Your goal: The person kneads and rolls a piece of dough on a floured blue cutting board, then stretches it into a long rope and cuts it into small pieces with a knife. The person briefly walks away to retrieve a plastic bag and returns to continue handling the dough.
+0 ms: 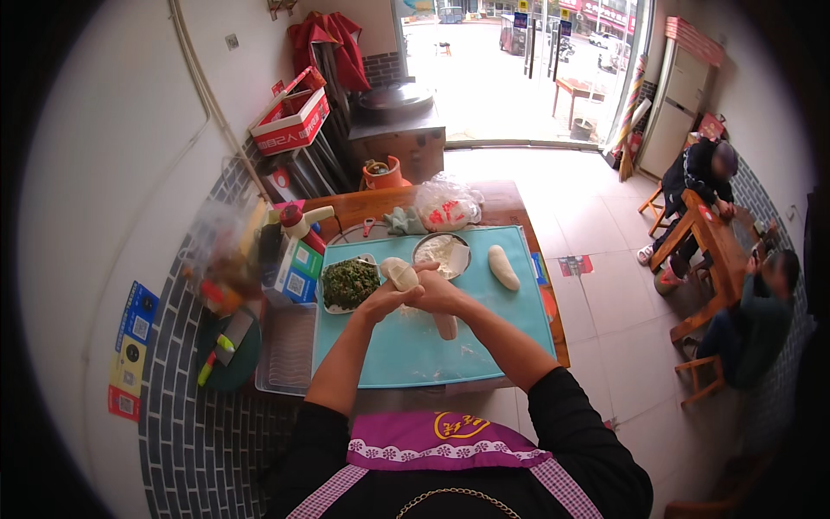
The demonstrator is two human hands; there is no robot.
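Note:
A pale lump of dough (401,274) is held between my left hand (384,300) and my right hand (436,289), raised over a turquoise mat (395,366). Just left of the dough sits a white tray of chopped green filling (351,283), with a utensil handle at its upper right. Behind my right hand, a round bowl (425,237) contains white flour (438,252) and a white scraper (459,258). A smooth dough log (504,267) lies on the mat's right side. Under my right wrist shows a pale cylindrical piece (445,326), partly hidden; I cannot tell if it is dough or a rolling pin.
A clear plastic bin (287,350) adjoins the mat's left edge. Left of it, a knife (235,334) rests on a round green board (249,366). A plastic bag (449,202) and a green cloth (404,221) lie along the table's back. Two people sit at a wooden table (716,240) on the right.

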